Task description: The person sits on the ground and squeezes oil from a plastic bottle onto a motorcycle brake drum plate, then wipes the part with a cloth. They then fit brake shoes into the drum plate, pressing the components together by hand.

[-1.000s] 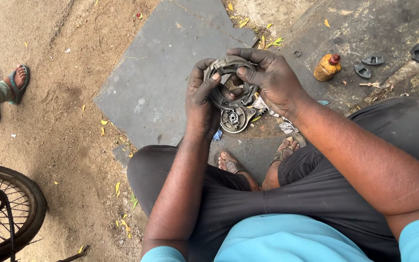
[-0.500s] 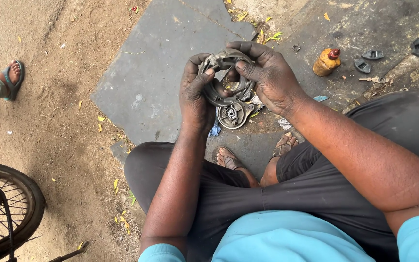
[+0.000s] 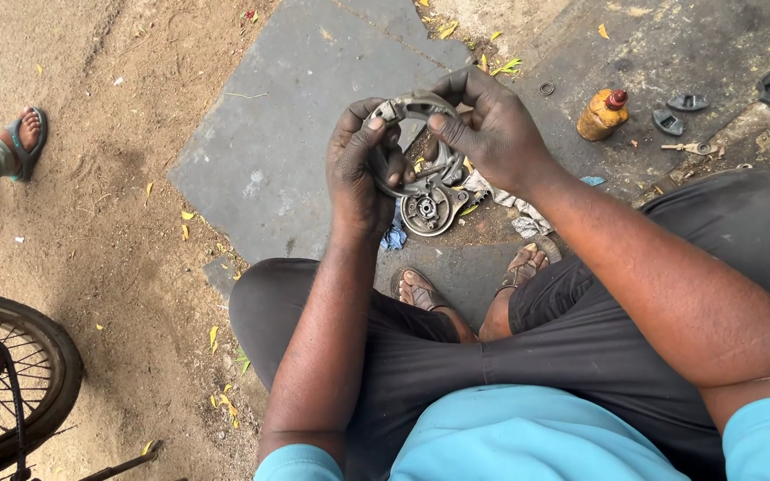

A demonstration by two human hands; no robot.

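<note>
Sandy ground, grey stone slab [image 3: 287, 151] | left hand [image 3: 363, 174] clamped round curved grimy metal brake shoe [image 3: 412, 107], held above the slab | right hand [image 3: 492, 129] pinches its upper arc, thumb pressed down | round greasy metal hub plate [image 3: 428, 209] beneath | small amber plastic bottle, red cap [image 3: 602, 114], right | bicycle wheel [image 3: 11, 374], lower left

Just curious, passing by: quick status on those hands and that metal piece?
Left hand and right hand both gripping curved metal part, held above ground. Round hub piece on the rag below. Nothing between hands and part.
</note>
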